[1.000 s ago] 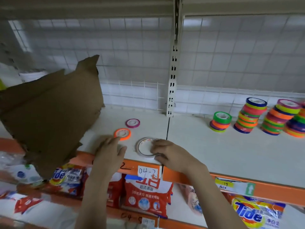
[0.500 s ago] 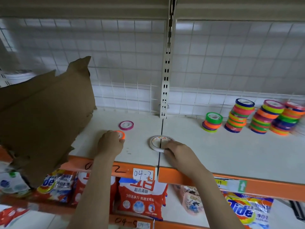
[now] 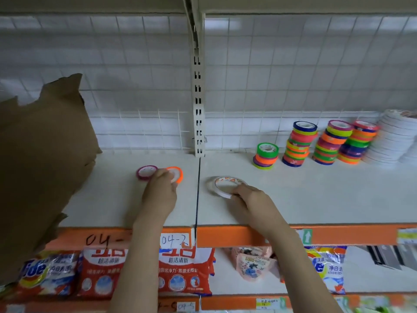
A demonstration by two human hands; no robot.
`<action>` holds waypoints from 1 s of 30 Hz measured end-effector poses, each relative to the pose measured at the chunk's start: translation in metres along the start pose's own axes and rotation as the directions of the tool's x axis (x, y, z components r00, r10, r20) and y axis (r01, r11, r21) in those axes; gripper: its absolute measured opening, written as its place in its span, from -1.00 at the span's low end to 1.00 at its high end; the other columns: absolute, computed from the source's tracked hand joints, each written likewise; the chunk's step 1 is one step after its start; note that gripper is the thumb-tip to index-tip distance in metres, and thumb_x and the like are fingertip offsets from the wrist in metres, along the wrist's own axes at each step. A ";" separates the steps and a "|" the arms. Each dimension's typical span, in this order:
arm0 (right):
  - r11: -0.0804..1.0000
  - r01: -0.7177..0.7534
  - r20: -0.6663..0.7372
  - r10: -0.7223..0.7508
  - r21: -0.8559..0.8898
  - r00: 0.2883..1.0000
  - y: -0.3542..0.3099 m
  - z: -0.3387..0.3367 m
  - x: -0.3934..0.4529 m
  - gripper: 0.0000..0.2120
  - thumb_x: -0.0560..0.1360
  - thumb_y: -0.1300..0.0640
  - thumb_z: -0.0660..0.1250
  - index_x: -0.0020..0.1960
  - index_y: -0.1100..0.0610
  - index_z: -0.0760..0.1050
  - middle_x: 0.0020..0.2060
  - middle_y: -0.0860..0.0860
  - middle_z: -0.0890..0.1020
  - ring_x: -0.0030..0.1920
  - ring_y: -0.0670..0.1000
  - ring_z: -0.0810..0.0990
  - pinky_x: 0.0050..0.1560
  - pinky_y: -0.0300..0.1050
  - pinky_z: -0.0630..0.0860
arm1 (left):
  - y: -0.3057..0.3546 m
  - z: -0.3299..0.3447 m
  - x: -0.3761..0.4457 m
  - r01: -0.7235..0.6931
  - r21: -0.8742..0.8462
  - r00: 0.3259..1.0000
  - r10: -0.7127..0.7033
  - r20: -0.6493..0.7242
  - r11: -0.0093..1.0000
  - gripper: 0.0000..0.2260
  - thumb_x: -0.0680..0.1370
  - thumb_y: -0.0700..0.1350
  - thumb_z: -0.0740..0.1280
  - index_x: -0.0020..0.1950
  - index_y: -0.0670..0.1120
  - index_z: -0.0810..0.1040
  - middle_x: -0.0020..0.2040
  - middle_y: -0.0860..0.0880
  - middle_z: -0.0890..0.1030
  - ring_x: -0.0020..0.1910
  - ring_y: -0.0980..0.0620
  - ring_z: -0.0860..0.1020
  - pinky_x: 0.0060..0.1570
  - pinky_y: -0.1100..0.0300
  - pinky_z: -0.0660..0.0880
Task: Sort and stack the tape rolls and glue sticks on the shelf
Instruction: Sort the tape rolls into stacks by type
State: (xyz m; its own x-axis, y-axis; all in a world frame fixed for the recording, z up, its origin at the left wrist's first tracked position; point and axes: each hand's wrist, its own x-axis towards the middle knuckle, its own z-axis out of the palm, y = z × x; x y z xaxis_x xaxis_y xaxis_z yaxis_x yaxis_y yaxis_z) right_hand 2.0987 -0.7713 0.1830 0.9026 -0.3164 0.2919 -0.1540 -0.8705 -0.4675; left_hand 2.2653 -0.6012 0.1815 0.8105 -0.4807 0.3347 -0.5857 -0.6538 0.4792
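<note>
My left hand (image 3: 160, 191) pinches a small orange tape roll (image 3: 176, 173) on the white shelf (image 3: 316, 195), its fingers curled over the roll's near side. Just left of it lies a purple tape roll (image 3: 145, 172), flat on the shelf. My right hand (image 3: 252, 199) grips the near rim of a thin white tape roll (image 3: 225, 185) that lies right of the shelf seam. At the back right stand stacks of coloured tape rolls (image 3: 297, 143), a short stack (image 3: 266, 156) and a tall stack of white rolls (image 3: 392, 136). No glue sticks are visible.
A torn brown cardboard sheet (image 3: 42, 159) covers the shelf's left end. A slotted metal upright (image 3: 198, 109) and a wire grid back the shelf. The orange shelf edge (image 3: 237, 236) carries price labels. Detergent bags (image 3: 180, 269) fill the shelf below.
My left hand has slid the orange roll back and right, up beside the purple roll. My right hand has carried the white roll right across the seam. The view has shifted rightward.
</note>
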 end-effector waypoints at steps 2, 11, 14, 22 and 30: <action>0.997 -0.066 -0.027 0.065 -0.030 0.997 0.014 -0.011 -0.008 -0.68 0.50 0.07 0.11 0.12 0.14 0.54 0.08 0.08 0.60 0.08 0.11 0.54 -0.03 -0.12 0.42 | 0.024 0.013 0.006 -0.069 -0.027 0.997 0.070 0.015 0.997 -0.70 0.58 -0.22 0.22 0.31 -0.24 0.46 0.34 -0.14 0.41 0.31 -0.12 0.36 0.29 0.19 0.22; 0.939 -0.336 -0.230 0.311 -0.079 0.922 0.078 -0.061 -0.045 -0.57 0.47 -0.04 0.06 0.10 0.14 0.57 0.01 0.09 0.61 0.03 0.14 0.56 -0.09 -0.11 0.42 | 0.135 0.061 0.060 -0.389 -0.055 0.909 0.393 0.137 0.919 -0.72 0.57 -0.23 0.22 0.26 -0.25 0.50 0.28 -0.17 0.46 0.27 -0.16 0.41 0.24 0.17 0.26; 0.918 -0.385 -0.272 0.348 -0.097 0.897 0.093 -0.072 -0.052 -0.66 0.53 0.00 0.12 0.10 0.13 0.57 0.03 0.09 0.61 0.06 0.14 0.56 -0.07 -0.10 0.44 | 0.170 0.069 0.082 -0.440 -0.055 0.883 0.443 0.154 0.896 -0.73 0.56 -0.25 0.21 0.24 -0.24 0.51 0.28 -0.18 0.46 0.26 -0.16 0.42 0.22 0.11 0.33; 0.898 -0.424 -0.311 0.372 -0.117 0.874 0.117 -0.089 -0.058 -0.77 0.58 0.11 0.20 0.17 0.11 0.54 0.09 0.07 0.59 0.10 0.09 0.53 -0.04 -0.12 0.40 | 0.201 0.100 0.114 -0.463 0.024 0.853 0.438 0.283 0.886 -0.70 0.56 -0.26 0.20 0.29 -0.15 0.48 0.26 -0.12 0.44 0.21 -0.14 0.44 0.17 0.05 0.40; 0.896 -0.427 -0.297 0.378 -0.121 0.877 0.125 -0.088 -0.057 -0.76 0.60 0.10 0.16 0.18 0.08 0.52 0.11 0.02 0.57 0.12 0.05 0.51 -0.02 -0.12 0.43 | 0.201 0.111 0.118 -0.472 0.067 0.842 0.428 0.329 0.879 -0.70 0.56 -0.27 0.19 0.28 -0.13 0.48 0.23 -0.12 0.45 0.15 -0.14 0.46 0.10 0.02 0.44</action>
State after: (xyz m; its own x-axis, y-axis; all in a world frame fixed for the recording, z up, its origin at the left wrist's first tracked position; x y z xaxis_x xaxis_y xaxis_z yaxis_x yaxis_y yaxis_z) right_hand 1.9925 -0.8955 0.1815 0.6137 -0.7186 0.3271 -0.5723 -0.6903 -0.4427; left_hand 2.2424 -0.8540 0.2274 0.4283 -0.8765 0.2198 -0.8983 -0.3866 0.2087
